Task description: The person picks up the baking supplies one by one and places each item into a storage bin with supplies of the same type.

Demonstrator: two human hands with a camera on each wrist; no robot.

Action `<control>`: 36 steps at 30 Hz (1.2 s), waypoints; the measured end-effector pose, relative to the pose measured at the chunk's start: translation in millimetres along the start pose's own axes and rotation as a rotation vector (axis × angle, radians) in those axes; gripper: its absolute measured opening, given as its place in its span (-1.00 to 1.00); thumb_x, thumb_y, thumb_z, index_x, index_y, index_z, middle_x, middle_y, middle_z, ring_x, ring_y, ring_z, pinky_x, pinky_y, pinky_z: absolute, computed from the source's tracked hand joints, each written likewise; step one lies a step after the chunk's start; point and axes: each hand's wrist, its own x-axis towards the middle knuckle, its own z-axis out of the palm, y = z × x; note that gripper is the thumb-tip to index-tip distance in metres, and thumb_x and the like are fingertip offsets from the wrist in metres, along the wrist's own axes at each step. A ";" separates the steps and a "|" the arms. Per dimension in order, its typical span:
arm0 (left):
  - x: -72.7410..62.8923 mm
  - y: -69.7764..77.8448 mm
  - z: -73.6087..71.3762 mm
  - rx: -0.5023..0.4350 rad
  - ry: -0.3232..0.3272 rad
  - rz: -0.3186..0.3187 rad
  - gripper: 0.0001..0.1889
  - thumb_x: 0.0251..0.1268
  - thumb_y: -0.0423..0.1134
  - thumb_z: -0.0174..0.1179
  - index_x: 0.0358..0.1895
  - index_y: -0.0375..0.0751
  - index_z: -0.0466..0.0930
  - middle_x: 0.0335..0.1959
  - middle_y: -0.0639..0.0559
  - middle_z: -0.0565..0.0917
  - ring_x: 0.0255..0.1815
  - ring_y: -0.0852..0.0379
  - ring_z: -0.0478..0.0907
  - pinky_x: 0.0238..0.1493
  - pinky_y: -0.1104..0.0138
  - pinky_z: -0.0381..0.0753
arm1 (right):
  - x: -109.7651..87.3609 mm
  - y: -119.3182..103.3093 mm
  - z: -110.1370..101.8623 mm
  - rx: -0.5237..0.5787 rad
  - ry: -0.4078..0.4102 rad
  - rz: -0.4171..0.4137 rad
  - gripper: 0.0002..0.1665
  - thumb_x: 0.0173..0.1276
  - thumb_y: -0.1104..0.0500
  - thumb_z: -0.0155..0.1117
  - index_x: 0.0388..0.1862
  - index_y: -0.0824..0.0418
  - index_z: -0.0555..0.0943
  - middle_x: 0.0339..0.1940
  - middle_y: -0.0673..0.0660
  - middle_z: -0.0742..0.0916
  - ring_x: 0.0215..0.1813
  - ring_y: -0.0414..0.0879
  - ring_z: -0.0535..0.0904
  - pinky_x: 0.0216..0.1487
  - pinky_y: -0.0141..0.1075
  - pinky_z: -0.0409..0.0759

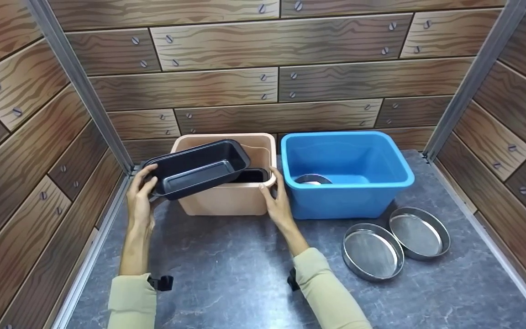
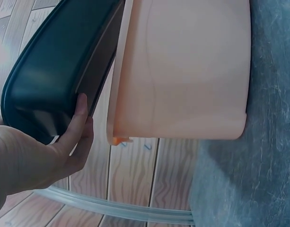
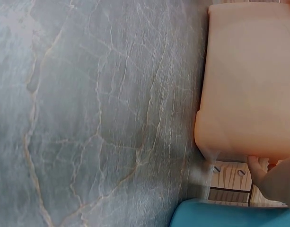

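- The left hand (image 1: 140, 204) grips the near-left end of a dark loaf pan (image 1: 194, 172), tilted above the peach plastic bin (image 1: 224, 201); the right hand (image 1: 279, 205) holds that bin's front-right corner.
- A firm grip seems wise, since the pan's other end has no hand under it; the bin is best kept steady.
- The pan is oblong, smooth and lipped, its floor marked with a rectangle.
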 end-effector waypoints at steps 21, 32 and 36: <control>19.6 -12.5 11.9 0.071 0.049 0.030 -0.63 0.60 -0.32 0.05 0.36 -0.29 0.51 0.29 -0.11 0.50 0.19 -0.09 0.47 -0.04 0.30 0.63 | -3.0 -15.9 -1.3 0.001 -0.022 0.028 -0.29 0.57 0.27 0.20 0.60 0.35 0.23 0.61 0.35 0.34 0.63 0.24 0.17 0.58 0.21 0.18; 23.9 -15.4 14.0 0.077 0.016 -0.019 -0.59 0.60 -0.27 0.13 0.41 -0.15 0.47 0.29 -0.07 0.46 0.03 -0.06 0.55 -0.16 0.30 0.69 | -2.9 -1.4 -2.8 -0.016 -0.038 0.011 -0.29 0.59 0.20 0.21 0.62 0.26 0.23 0.61 0.29 0.34 0.64 0.17 0.17 0.56 0.23 0.19; 26.2 -15.4 15.7 0.071 0.000 -0.023 -0.55 0.54 -0.25 0.22 0.43 -0.11 0.48 0.39 -0.02 0.41 0.06 -0.09 0.60 -0.08 0.30 0.73 | -2.1 -0.9 -3.0 -0.018 -0.026 0.005 -0.30 0.58 0.19 0.22 0.61 0.23 0.26 0.61 0.29 0.35 0.64 0.18 0.18 0.58 0.19 0.19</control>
